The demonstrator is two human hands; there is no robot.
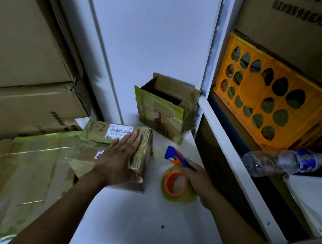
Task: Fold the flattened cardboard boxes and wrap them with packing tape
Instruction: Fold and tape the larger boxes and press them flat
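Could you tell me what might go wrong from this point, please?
The left hand only presses flat on the box, so it may slide when tape is pulled. The dispenser in the right hand has a blue cutter end that could nick the left fingers. Tape might cover the barcode label.

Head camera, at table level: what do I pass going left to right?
From the left: flattened cardboard → taped box under the left hand → tape dispenser in the right hand → water bottle lying on its side.
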